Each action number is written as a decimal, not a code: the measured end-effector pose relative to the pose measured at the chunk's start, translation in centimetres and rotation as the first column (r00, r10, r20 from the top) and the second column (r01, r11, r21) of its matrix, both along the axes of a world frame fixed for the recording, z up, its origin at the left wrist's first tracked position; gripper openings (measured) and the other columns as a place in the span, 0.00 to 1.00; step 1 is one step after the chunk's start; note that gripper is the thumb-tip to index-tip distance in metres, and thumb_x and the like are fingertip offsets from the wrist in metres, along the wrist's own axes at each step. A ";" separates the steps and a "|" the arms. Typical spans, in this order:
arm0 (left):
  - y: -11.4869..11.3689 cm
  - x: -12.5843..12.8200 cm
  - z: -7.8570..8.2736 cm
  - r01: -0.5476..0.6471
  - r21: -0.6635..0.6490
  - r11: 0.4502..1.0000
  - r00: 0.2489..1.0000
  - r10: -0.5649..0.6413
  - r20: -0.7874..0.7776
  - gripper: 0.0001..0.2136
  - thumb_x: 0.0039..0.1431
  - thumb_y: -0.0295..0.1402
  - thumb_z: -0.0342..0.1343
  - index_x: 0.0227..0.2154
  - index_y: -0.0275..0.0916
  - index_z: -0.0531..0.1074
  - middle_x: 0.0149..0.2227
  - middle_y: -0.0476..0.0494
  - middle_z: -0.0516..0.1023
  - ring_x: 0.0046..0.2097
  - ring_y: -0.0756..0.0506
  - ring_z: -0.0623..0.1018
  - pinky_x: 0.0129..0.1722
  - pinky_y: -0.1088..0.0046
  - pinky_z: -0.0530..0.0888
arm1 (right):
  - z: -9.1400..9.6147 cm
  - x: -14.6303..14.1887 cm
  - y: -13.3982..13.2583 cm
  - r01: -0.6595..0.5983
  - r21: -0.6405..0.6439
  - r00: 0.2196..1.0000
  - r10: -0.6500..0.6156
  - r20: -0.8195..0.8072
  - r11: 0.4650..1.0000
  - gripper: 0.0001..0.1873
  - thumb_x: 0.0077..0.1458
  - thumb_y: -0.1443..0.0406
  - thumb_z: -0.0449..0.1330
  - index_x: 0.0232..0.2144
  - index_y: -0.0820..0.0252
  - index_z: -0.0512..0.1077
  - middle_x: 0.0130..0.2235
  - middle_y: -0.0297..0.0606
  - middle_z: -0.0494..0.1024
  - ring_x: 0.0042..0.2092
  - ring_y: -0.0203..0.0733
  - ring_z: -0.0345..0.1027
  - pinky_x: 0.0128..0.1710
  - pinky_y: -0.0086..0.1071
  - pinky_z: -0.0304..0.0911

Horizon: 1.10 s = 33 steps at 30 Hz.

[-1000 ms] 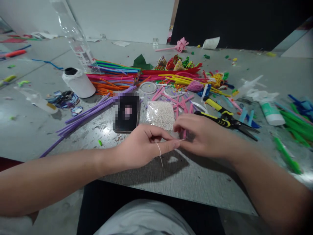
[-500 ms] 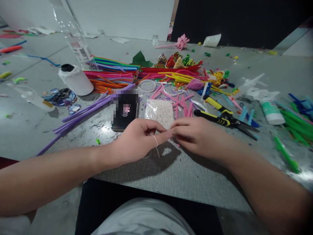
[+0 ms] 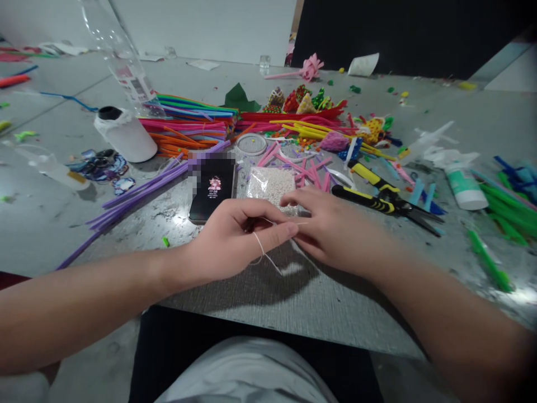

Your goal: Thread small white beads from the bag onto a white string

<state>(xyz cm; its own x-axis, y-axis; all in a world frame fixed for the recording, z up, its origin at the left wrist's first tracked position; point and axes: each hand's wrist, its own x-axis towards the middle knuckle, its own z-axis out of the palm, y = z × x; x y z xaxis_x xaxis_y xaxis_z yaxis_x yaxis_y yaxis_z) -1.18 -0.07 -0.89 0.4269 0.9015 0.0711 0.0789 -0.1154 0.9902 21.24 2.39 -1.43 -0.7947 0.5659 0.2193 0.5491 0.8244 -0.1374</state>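
Observation:
My left hand (image 3: 237, 240) pinches a thin white thread (image 3: 272, 264) between thumb and forefinger. A loop of it goes round the thumb, and a loose end hangs below. My right hand (image 3: 331, 229) meets the left fingertips, its forefinger lifted and its other fingers curled in. Its thumb is mostly hidden, and I cannot make out what it grips. Just beyond the hands lies a clear bag of small white beads (image 3: 268, 182), partly covered by the fingers. To its left is a phone (image 3: 213, 193) with its screen lit.
Black-and-yellow pliers (image 3: 384, 196) lie on the right, near a green-labelled white bottle (image 3: 465, 187). Purple pipe cleaners (image 3: 138, 193) and a white spool-like container (image 3: 126, 134) are on the left. A clear bottle (image 3: 126, 73) stands behind. Pink strips (image 3: 310, 170) lie beyond the bag.
My right forefinger has lifted away from the left fingertips, and the right hand has shifted slightly left. More thread shows at the left thumb tip, and its loose end hangs further right.

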 end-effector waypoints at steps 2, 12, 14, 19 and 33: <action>0.0 0.0 0.1 -0.011 0.038 0.999 1.000 0.012 -0.014 0.09 0.62 0.37 0.65 0.32 0.36 0.80 0.29 0.46 0.76 0.30 0.50 0.70 0.30 0.71 0.66 | -0.2 -0.2 0.1 -0.005 0.026 1.000 0.005 0.011 1.000 0.11 0.64 0.68 0.59 0.44 0.62 0.80 0.54 0.54 0.75 0.54 0.56 0.68 0.55 0.54 0.68; 0.4 0.1 0.3 -0.149 0.072 0.986 0.989 0.150 -0.011 0.09 0.62 0.34 0.64 0.27 0.37 0.76 0.27 0.51 0.74 0.29 0.52 0.69 0.29 0.75 0.66 | 0.0 -1.1 0.4 -0.079 0.149 0.981 0.051 0.185 0.986 0.13 0.67 0.70 0.55 0.39 0.65 0.80 0.47 0.52 0.77 0.49 0.55 0.69 0.50 0.51 0.69; 0.5 0.0 0.4 -0.186 0.083 0.979 0.982 0.188 -0.013 0.10 0.61 0.34 0.64 0.26 0.37 0.75 0.26 0.52 0.73 0.28 0.52 0.68 0.29 0.75 0.66 | 0.1 -0.9 0.4 -0.082 0.107 0.984 0.064 0.164 0.991 0.11 0.65 0.71 0.56 0.40 0.66 0.80 0.49 0.54 0.77 0.52 0.56 0.68 0.52 0.52 0.69; 0.6 0.0 0.5 -0.191 0.073 0.979 0.981 0.192 -0.004 0.10 0.61 0.34 0.64 0.26 0.37 0.74 0.24 0.53 0.70 0.27 0.53 0.66 0.28 0.75 0.64 | 0.3 -0.1 0.7 -0.062 -0.077 0.998 0.064 0.028 0.995 0.11 0.64 0.71 0.56 0.42 0.65 0.79 0.49 0.52 0.76 0.51 0.54 0.68 0.50 0.48 0.69; 0.7 0.0 0.5 -0.205 0.067 0.977 0.978 0.207 -0.028 0.11 0.61 0.34 0.63 0.25 0.37 0.72 0.24 0.53 0.67 0.27 0.53 0.65 0.28 0.75 0.64 | 1.5 1.0 0.7 -0.015 -0.225 0.998 0.000 -0.066 0.974 0.05 0.66 0.64 0.56 0.39 0.59 0.70 0.41 0.42 0.72 0.44 0.46 0.65 0.45 0.39 0.62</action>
<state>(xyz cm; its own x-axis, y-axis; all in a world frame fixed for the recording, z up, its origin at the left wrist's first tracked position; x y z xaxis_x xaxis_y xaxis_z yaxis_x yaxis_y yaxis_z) -1.14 0.58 -0.39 0.2359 0.9645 0.1190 0.1415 -0.1553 0.9777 22.22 3.08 0.02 -0.7877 0.6005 0.1380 0.5265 0.7723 -0.3554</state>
